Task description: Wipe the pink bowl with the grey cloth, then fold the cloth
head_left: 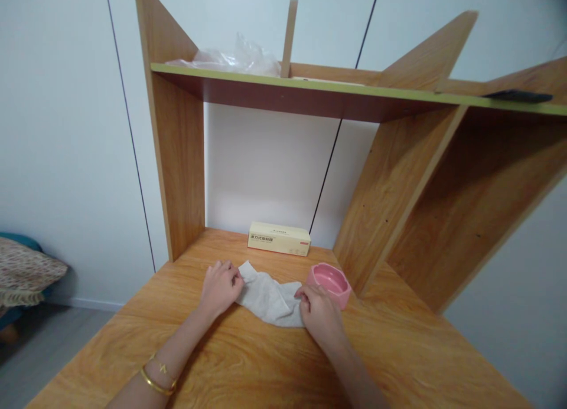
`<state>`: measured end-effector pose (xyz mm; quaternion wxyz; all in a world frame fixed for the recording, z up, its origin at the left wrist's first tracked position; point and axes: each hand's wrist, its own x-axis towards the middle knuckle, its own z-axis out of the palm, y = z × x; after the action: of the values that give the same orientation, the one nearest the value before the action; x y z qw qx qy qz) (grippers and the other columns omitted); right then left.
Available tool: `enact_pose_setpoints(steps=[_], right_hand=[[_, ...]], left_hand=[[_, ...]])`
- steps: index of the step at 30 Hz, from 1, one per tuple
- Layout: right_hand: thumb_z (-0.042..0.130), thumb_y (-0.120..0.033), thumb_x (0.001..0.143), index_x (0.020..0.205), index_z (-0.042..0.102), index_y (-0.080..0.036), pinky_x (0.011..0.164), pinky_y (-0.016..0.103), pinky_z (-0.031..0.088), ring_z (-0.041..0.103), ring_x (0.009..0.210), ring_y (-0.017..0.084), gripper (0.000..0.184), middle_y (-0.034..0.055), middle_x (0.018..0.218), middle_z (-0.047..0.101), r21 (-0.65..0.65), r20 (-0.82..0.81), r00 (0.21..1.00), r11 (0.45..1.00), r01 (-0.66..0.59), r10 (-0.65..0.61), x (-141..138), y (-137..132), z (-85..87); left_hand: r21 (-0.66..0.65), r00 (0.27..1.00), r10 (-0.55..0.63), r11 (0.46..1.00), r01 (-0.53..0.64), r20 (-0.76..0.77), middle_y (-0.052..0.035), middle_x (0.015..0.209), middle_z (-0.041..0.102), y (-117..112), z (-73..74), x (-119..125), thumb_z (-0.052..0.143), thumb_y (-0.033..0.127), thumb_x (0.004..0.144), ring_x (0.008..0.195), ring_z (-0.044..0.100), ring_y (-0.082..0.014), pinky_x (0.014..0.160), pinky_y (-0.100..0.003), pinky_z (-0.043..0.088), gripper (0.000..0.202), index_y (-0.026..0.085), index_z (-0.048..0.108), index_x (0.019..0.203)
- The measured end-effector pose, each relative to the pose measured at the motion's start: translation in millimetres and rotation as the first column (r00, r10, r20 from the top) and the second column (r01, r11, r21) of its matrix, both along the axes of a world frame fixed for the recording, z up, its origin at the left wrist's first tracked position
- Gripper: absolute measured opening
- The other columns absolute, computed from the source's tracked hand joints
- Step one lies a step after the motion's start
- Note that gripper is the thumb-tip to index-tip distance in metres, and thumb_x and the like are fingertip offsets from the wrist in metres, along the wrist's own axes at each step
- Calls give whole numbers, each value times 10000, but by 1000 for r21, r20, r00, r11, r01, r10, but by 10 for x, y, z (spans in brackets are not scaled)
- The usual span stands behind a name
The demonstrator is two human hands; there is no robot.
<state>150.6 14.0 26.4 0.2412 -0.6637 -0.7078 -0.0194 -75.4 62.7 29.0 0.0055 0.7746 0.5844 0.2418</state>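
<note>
Grey cloth (270, 301) lies crumpled on the worktop (248, 365), its ends seemingly pinched in the fingers of left hand (220, 288) and right hand (322, 316); straightening looks underway, probably calling for an even pull.

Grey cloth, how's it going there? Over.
Left hand, right hand at opposite ends of grey cloth. Cloth rumpled on table. Pink bowl beside right hand.

Bold dark Chinese characters, apparently ending in "保鲜膜" (cling film), run across the front of a cream cling-film carton (277, 245). Small print on its top and lower front, and lettering on a red patch (304, 243) at its right end, are too tiny to read.
</note>
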Motion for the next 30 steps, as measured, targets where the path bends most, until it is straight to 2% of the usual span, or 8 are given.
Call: enact_pose_setpoints(steps=[6, 10, 15, 19, 22, 25, 27, 30], right_hand=[[396, -42, 636, 748, 590, -211, 750, 262, 341, 481, 862, 187, 281, 7, 795, 609, 26, -49, 998, 999, -42, 44, -23, 0, -17], [405, -42, 644, 766, 605, -212, 717, 251, 353, 498, 805, 177, 289, 20, 767, 580, -5, -77, 996, 999, -35, 34, -34, -5, -45], [393, -43, 671, 704, 621, -213, 673, 239, 369, 517, 727, 161, 287, 19, 714, 570, -39, -183, 979, 995, -97, 88, -76, 2, -104], [382, -31, 659, 652, 613, -213, 712, 253, 369, 502, 791, 175, 294, 5, 697, 597, -22, -211, 960, 981, -192, 183, -103, 7, -108], [377, -35, 660, 654, 608, -210, 712, 260, 368, 498, 785, 175, 290, 10, 704, 597, 5, -201, 962, 982, -190, 187, -87, 12, -95], [377, -49, 665, 707, 603, -203, 705, 264, 369, 501, 781, 174, 276, 18, 729, 586, 32, -194, 967, 986, -164, 167, -48, 20, -87], [385, -62, 670, 763, 595, -191, 708, 264, 370, 505, 791, 174, 264, 25, 756, 579, 41, -189, 971, 989, -144, 150, -25, 24, -86], [399, -75, 676, 832, 577, -180, 718, 255, 368, 513, 800, 167, 259, 29, 786, 565, 16, -170, 978, 993, -120, 121, -14, 21, -87]], left_hand=[[27, 1000, -26, 999, 26, -16, -49, 766, 568, -64, 88, 30, 304, 325, 862, 782, 470, -212, 678, -319, 301, 386, 182, 568, 618], [68, 995, -97, 993, 96, 12, -39, 777, 567, -89, 89, 48, 284, 341, 876, 793, 468, -200, 696, -311, 312, 374, 186, 531, 641], [95, 966, -236, 969, 226, 105, -22, 894, 596, -135, 46, 89, 356, 362, 848, 852, 482, -204, 769, -344, 298, 231, 209, 526, 871], [66, 935, -338, 941, 333, 102, -24, 1041, 592, -162, 11, 119, 410, 299, 812, 954, 469, -221, 816, -360, 273, 265, 229, 497, 1053], [39, 929, -361, 932, 359, 74, -8, 1000, 612, -149, 4, 114, 425, 169, 742, 941, 475, -215, 810, -352, 272, 323, 237, 514, 1045], [6, 959, -277, 961, 277, 53, 1, 940, 621, -100, -3, 93, 416, 144, 721, 909, 486, -205, 799, -333, 284, 301, 242, 551, 972], [-15, 989, -136, 990, 137, 53, -17, 944, 613, -53, -16, 69, 406, 178, 751, 926, 482, -213, 798, -333, 292, 259, 230, 564, 949], [-38, 997, 47, 998, -45, 67, -75, 979, 594, 20, -52, 14, 387, 241, 789, 953, 465, -262, 791, -373, 294, 257, 183, 571, 959]])
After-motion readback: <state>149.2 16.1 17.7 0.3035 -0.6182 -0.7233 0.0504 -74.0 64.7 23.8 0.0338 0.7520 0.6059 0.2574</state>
